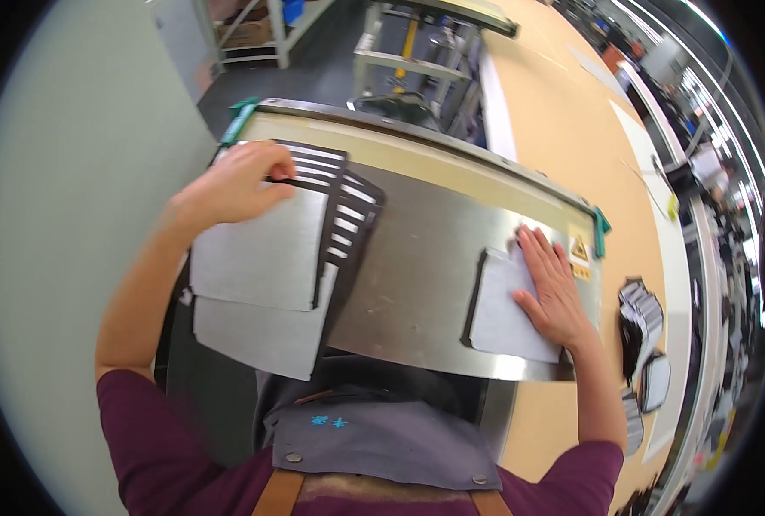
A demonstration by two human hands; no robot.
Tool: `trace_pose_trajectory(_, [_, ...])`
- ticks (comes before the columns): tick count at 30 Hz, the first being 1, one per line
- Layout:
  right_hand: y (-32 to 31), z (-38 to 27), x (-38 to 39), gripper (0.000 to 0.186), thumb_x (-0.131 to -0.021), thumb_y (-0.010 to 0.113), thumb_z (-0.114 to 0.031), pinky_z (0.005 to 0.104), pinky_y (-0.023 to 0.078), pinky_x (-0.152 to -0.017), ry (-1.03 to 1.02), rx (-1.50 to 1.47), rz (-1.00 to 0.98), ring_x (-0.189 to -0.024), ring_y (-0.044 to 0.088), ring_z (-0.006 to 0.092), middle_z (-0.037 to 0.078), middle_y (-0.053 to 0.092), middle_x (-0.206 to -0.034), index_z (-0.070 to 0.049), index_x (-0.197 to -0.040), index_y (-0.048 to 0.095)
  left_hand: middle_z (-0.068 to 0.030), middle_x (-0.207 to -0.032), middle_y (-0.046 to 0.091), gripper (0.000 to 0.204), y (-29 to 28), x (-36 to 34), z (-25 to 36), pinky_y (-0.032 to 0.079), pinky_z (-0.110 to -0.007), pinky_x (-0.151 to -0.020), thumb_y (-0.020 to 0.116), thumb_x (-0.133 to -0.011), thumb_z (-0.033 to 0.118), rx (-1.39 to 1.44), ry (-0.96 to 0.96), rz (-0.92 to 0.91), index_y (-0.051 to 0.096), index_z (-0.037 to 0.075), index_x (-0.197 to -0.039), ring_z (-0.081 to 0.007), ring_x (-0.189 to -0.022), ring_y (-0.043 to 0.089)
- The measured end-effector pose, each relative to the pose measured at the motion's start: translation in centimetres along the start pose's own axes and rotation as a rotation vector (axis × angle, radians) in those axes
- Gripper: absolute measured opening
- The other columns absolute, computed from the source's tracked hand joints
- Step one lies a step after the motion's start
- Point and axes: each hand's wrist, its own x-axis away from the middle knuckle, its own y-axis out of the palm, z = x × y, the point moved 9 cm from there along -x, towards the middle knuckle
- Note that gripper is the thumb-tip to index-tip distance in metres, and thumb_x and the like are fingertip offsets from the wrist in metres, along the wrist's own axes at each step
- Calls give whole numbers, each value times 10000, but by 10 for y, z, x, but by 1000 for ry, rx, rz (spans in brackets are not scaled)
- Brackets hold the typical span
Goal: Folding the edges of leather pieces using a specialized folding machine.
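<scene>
grey pad [504,311] down, r hand [558,297] flat atop, ungripped; l hand [235,183] at striped stack [258,258], prob tbd; i cant tell its grip

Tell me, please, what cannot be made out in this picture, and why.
In the head view:
Left hand: hides whether it pinches the upper panel.
Lower panel: partly covered by the upper panel.
Small panel: upper right part under the right hand.
Shelf: cut off by the top edge.
Far-right background: blurred, small.
</scene>
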Motion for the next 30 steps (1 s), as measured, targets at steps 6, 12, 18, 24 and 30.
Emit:
trace_pose_trajectory(6, [-18, 17, -6, 763, -945, 593, -388, 422, 160, -1213, 7, -336, 196, -1508, 188, 303, 151, 249, -1613, -57, -1546, 259, -85, -840, 562, 106, -7, -4, -4, 460, -337, -782, 622, -883, 81, 47, -27, -7, 546, 7, -879, -225, -821, 553])
trace_pose_trajectory(12, [-74, 36, -20, 467, -979, 610, -278, 381, 349, -1127, 22, -671, 579, -1300, 498, 239, 110, 554, -1369, -39, -1370, 519, -82, -859, 560, 95, -8, 3, 0, 446, -322, -754, 602, -907, 71, 55, -11, 24, 528, 11, -914, -212, -840, 534])
trace_pose_trajectory(18, [-59, 26, -40, 298, -879, 708, -220, 356, 482, -880, 177, -383, 97, -1036, 633, 224, 85, 659, -1062, -56, -1116, 631, -63, -865, 583, 92, -16, 5, 1, 431, -296, -740, 614, -883, 46, -10, -162, -17, 540, 15, -929, -195, -857, 539])
trace_pose_trajectory(24, [-37, 35, -23, 204, -811, 737, -176, 385, 483, -807, 202, -218, 20, -904, 629, 262, 95, 656, -906, -35, -919, 636, -5, -811, 531, 81, -56, 12, 31, 403, -243, -719, 608, -887, 32, 138, -48, 52, 531, 34, -911, -99, -770, 502])
trace_pose_trajectory(30, [-36, 46, -36, 220, -796, 749, -167, 362, 494, -791, 172, -361, -97, -880, 637, 251, 97, 669, -891, -21, -920, 640, 72, -736, 451, 41, -44, -22, 74, 326, -184, -620, 594, -892, 43, 429, -5, -220, 561, 46, -917, -17, -685, 398])
